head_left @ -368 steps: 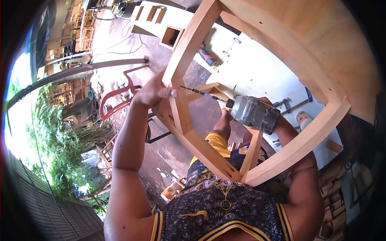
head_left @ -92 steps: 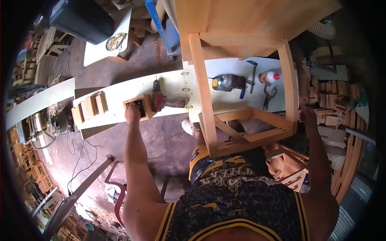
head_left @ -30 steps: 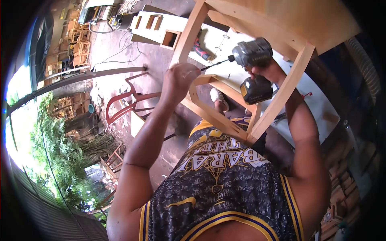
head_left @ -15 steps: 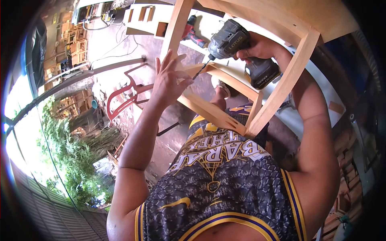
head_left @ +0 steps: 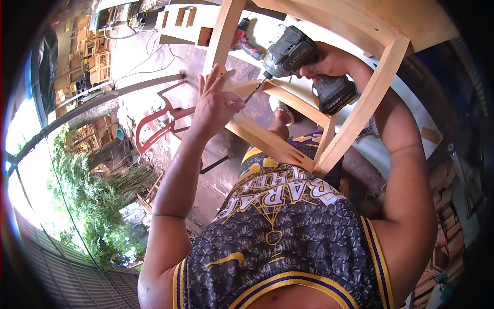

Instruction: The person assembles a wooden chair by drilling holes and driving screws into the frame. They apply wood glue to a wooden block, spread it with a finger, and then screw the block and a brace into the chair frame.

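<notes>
Left hand [head_left: 213,105]: fingers spread, pinching something too small to identify at the bit tip, against the wooden frame [head_left: 267,141].
Bit: now lowering onto frame joint.
Right hand [head_left: 332,61]: gripping the cordless driver [head_left: 303,64], above frame.

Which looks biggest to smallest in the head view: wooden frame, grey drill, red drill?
1. wooden frame, by far the largest.
2. grey drill, gripped by the right hand.
3. red drill, smallest, though it lies farther away, so its true size against the grey one is unsure.
</notes>
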A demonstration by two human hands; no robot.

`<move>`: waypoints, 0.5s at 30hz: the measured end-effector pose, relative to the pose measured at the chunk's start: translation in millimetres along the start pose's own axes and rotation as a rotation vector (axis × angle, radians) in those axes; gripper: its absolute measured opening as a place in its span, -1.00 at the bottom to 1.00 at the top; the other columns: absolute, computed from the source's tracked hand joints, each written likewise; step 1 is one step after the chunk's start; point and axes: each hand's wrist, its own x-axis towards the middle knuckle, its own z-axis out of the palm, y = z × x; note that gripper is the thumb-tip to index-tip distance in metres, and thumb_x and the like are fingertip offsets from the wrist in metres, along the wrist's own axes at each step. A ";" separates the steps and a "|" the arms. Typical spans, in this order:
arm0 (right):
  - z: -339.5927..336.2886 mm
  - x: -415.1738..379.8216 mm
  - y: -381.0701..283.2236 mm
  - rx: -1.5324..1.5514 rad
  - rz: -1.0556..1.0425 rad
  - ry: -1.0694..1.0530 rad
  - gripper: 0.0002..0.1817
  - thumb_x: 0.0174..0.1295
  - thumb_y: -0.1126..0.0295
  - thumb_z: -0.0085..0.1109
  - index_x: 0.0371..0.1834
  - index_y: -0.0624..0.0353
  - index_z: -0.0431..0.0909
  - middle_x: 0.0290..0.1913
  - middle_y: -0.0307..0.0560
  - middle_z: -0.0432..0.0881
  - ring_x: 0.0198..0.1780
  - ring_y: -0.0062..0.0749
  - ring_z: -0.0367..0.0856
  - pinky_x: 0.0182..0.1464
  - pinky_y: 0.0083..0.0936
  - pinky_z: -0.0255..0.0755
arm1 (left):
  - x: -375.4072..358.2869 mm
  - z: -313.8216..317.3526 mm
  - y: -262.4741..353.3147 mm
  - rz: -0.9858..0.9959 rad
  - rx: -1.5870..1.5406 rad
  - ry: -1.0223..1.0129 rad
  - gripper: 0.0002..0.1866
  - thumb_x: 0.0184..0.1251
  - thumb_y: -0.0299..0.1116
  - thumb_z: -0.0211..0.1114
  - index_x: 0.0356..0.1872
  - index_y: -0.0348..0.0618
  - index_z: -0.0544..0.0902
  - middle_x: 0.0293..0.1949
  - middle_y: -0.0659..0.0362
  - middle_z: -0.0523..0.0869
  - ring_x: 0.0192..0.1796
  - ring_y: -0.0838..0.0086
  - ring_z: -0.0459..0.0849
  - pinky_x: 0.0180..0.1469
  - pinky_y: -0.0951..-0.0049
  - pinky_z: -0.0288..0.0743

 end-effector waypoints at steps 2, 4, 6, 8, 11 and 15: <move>0.6 0.3 2.6 0.002 0.007 -0.008 -0.47 0.04 -0.03 0.44 -0.13 0.19 0.60 -0.51 -0.24 0.60 -0.55 -0.57 0.52 -0.44 -0.56 0.47 | -4.6 2.9 -2.1 0.003 0.015 -0.001 -0.82 -0.01 -0.31 0.51 -0.34 -0.04 0.79 0.39 0.13 0.36 0.54 0.08 -0.01 0.52 -0.09 -0.21; -1.1 -0.1 3.7 0.001 0.013 -0.018 -0.47 0.03 -0.03 0.45 -0.13 0.18 0.60 -0.50 -0.24 0.60 -0.54 -0.57 0.52 -0.43 -0.56 0.47 | -16.9 11.9 -4.5 -0.050 -0.048 0.231 -0.62 -0.03 -0.33 0.51 -0.09 0.07 0.72 0.42 0.06 0.27 0.52 0.05 0.06 0.51 -0.07 -0.09; -0.3 -3.3 -1.6 -0.014 0.033 -0.026 -0.50 0.03 0.06 0.48 -0.10 0.17 0.60 -0.47 -0.23 0.63 -0.52 -0.57 0.52 -0.41 -0.54 0.48 | -45.3 39.1 -17.7 -0.237 -0.338 0.567 -0.38 0.15 -0.37 0.41 0.28 -0.03 0.42 0.37 -0.07 0.29 0.43 0.15 0.25 0.42 0.15 0.17; -1.2 -4.1 -8.1 -0.062 0.035 -0.051 -0.52 0.03 0.11 0.48 -0.08 0.16 0.61 -0.45 -0.23 0.64 -0.51 -0.59 0.53 -0.40 -0.54 0.49 | -69.5 62.0 -19.6 -0.473 -0.977 0.619 -0.42 0.33 -0.31 0.28 0.32 -0.19 0.29 0.26 -0.06 0.42 0.25 0.25 0.47 0.30 0.25 0.34; -7.3 -1.9 -6.4 -0.221 0.044 -0.085 -0.53 0.01 0.23 0.49 -0.01 0.12 0.61 -0.32 -0.19 0.69 -0.37 -0.56 0.59 -0.23 -0.48 0.55 | -79.3 79.1 0.8 -0.631 -1.714 0.389 -0.54 0.42 -0.23 0.18 0.21 -0.26 0.35 0.08 0.04 0.57 0.12 0.33 0.59 0.23 0.31 0.41; -13.1 1.8 -6.2 -0.338 -0.022 -0.139 -0.46 -0.04 0.26 0.52 0.06 0.09 0.60 -0.08 -0.16 0.70 -0.10 -0.48 0.59 0.04 -0.40 0.49 | -76.6 93.5 -1.6 -0.519 -1.884 0.330 -0.57 0.44 -0.20 0.17 0.15 -0.30 0.40 0.06 0.06 0.62 0.15 0.34 0.58 0.26 0.28 0.40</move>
